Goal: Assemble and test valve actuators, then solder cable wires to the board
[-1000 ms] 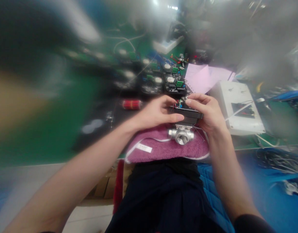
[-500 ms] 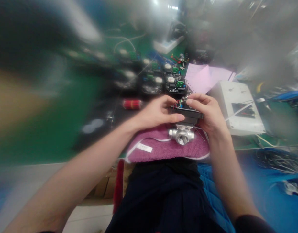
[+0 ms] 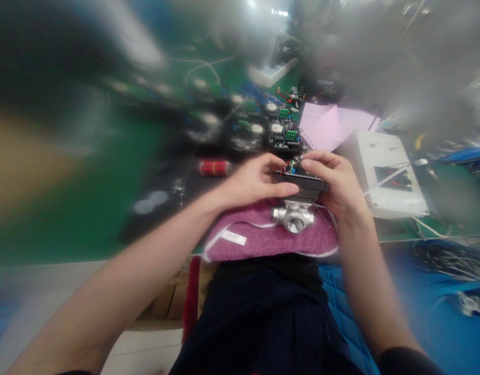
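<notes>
Left hand [image 3: 255, 183] grips the black housing [image 3: 304, 186], wires [image 3: 283, 170] inside, above the towel [image 3: 263, 242] at the worktop's [image 3: 118, 208] front edge; the right hand's [image 3: 337, 182] grip, its hold unclear, meets the housing's rim. Green worktop stretches left of the towel.

Pink papers [image 3: 321, 125], white box [image 3: 380, 156] just beside, green tabletop [image 3: 99, 213]
</notes>
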`<state>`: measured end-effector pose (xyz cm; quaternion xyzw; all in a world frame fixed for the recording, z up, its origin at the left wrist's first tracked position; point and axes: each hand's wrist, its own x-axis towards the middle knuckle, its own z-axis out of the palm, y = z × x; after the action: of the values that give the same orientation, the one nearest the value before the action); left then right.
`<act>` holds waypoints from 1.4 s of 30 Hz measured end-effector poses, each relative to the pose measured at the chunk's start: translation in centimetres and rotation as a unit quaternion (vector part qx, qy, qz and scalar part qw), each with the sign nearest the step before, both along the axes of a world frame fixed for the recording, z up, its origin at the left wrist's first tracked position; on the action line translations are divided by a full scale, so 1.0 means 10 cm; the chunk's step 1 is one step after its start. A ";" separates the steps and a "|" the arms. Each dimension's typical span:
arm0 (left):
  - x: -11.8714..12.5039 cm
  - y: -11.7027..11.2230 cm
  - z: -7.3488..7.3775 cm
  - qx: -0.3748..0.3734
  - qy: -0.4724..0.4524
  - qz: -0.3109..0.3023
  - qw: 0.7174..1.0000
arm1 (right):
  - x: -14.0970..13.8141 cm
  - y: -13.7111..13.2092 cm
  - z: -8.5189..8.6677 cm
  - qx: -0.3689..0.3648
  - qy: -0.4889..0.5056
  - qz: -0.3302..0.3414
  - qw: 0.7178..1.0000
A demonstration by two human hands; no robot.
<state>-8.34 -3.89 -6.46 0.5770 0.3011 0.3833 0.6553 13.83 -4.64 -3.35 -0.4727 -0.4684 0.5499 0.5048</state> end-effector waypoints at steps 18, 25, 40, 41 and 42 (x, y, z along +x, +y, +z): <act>0.00 0.02 -0.03 0.003 -0.005 0.002 1.000 | 0.01 0.02 -0.03 0.009 -0.018 -0.010 1.000; 0.00 0.02 -0.02 0.003 -0.001 0.003 1.000 | 0.01 0.02 -0.03 0.009 -0.019 -0.009 1.000; 0.00 0.02 -0.02 0.006 0.000 0.002 1.000 | 0.00 0.01 -0.01 0.004 -0.030 -0.007 1.000; 0.00 0.01 -0.02 0.007 0.001 0.003 1.000 | 0.00 0.01 -0.01 0.003 -0.030 -0.006 1.000; 0.01 0.01 -0.02 0.006 0.001 0.004 1.000 | 0.00 0.01 -0.01 0.001 -0.030 -0.006 1.000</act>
<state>-8.28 -3.74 -6.64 0.5805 0.3013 0.3871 0.6499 13.84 -4.57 -3.43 -0.4907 -0.4814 0.5321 0.4943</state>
